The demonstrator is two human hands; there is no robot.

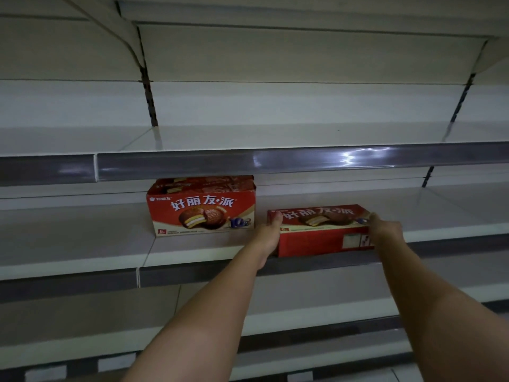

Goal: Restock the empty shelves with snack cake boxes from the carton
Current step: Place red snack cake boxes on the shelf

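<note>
Red box [321,230] sits at the shelf [192,249] front edge, left hand [268,234] and right hand [385,227] each pinching an end, likely to slide it squarely in. Behind-left, apart, stands a stack [202,206] of boxes.

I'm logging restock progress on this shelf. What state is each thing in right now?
Standing boxes: upright on the middle shelf, front facing out.
Flat box: lying at the shelf edge, held at both ends.
Left hand: grips its left end.
Right hand: grips its right end.
Upper shelf: bare.
</note>
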